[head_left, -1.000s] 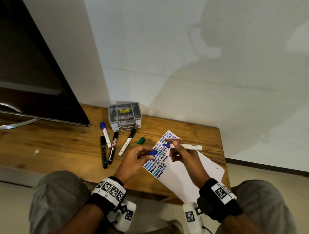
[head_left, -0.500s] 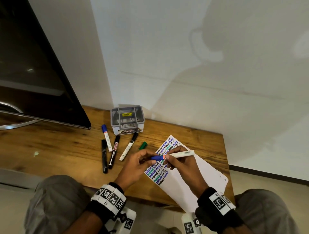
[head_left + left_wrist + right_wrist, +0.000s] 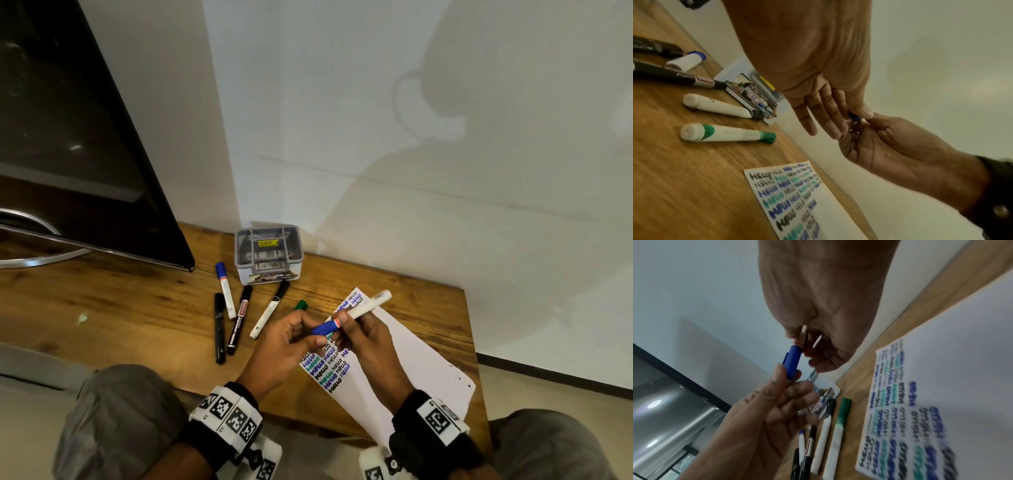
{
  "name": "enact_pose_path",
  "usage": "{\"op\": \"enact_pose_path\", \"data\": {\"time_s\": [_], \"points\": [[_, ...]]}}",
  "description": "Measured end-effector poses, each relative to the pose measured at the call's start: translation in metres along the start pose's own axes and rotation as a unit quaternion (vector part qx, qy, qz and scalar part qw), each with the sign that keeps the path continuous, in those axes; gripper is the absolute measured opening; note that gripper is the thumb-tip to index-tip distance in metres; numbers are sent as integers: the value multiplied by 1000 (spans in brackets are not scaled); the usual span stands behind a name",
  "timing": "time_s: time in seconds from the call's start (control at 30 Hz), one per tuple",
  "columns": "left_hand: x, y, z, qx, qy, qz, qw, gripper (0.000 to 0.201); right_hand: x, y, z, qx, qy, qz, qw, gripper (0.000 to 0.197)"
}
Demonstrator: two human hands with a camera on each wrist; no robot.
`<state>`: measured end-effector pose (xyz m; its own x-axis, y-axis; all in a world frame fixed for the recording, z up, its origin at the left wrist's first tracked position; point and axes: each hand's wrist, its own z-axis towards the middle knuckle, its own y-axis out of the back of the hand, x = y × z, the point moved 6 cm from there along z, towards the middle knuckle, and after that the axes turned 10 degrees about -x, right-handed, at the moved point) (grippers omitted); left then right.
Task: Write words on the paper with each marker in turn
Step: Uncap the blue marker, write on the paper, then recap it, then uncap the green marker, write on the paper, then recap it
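Note:
My right hand grips the white barrel of the blue marker above the paper. The barrel's end points up and to the right. The marker's blue cap sits on the tip end, against the red band, and my left hand pinches it between thumb and fingers. In the right wrist view the cap is seated on the marker. The left wrist view shows only a bit of blue cap between my fingertips. Rows of "HELLO" in black, blue and green fill the paper's left part.
Several markers lie on the wooden table left of the paper: a blue-capped one, two black ones, a white black-capped one and a green one. A grey box stands behind them; a dark screen is far left.
A second ago my left hand held the cap apart from the bare marker tip. The cap is now pushed onto the marker, and the barrel has tilted upward.

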<state>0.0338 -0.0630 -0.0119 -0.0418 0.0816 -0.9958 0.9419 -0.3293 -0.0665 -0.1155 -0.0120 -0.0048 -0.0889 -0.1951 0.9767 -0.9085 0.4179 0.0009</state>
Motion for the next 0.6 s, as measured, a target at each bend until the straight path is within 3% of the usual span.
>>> {"op": "enact_pose_path", "data": {"time_s": [0.1,0.17,0.27,0.43,0.6], "points": [[3,5,8,-8,9,84,996,20,4,-11,23,28,-38,-4,999,29],[10,18,14,-20,1,195,981,23,19,-12,43,40,-43,-11,998,30],[18,44,21,-51,-36,320,945,19,51,-17,75,63,4,-166,984,36],[21,58,26,-83,-113,403,905,15,86,-43,127,86,113,-430,892,35],[33,60,30,-81,-117,475,868,12,99,-80,153,112,168,-579,790,30]]}}
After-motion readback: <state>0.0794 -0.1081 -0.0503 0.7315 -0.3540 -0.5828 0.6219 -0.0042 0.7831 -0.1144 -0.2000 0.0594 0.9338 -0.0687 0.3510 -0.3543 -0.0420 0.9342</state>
